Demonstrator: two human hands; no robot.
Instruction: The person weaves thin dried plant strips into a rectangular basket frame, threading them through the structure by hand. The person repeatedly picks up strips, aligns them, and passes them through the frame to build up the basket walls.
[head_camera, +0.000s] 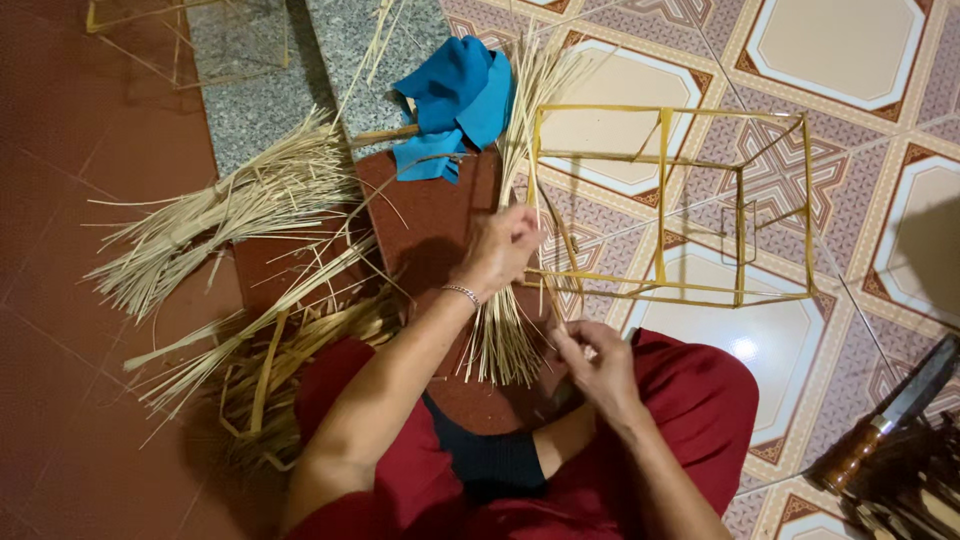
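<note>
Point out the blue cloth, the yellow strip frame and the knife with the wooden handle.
blue cloth (455, 95), head view, middle of the folded fabric.
yellow strip frame (662, 180), head view, on its central upright strip.
knife (868, 442), head view, on the wooden handle.

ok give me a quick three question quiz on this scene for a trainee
1. True or false: the blue cloth lies on the person's lap.
2. Which hand grips the edge of the yellow strip frame: A left, B right?
3. What lies at the far right on the tiles?

Key
1. False; it lies on the floor, beyond the hands.
2. A, the left hand; the right hand pinches thin strips.
3. A knife with a wooden handle.
</note>
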